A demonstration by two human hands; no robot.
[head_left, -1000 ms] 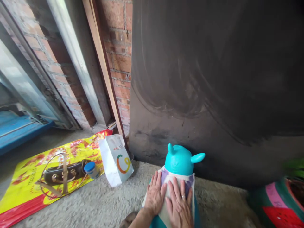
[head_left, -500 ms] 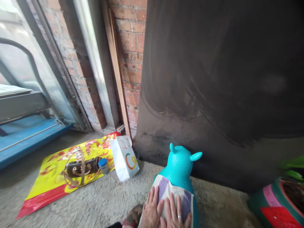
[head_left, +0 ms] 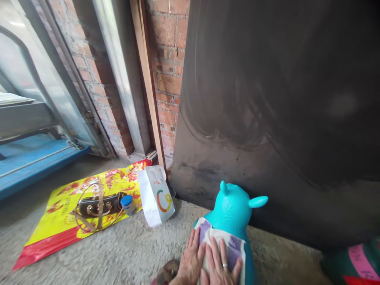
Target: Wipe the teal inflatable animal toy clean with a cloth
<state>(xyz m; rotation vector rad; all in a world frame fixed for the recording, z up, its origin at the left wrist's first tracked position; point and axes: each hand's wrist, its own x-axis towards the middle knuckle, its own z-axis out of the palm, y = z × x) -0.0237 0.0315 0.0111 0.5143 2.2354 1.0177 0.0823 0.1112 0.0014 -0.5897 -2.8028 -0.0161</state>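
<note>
Turquoise plastic animal-shaped ride-on toy (head_left: 234, 208) is standing on the rough concrete floor (head_left: 124, 253), just before the dark metal sheet (head_left: 282, 111). Both the left hand (head_left: 190, 259) and the right hand (head_left: 221, 267) are lying flat, fingers spread, pressing a purple-and-cream striped cloth (head_left: 221, 241) on its back. The cloth is draping loosely, so it could probably slide off the smooth curve.
</note>
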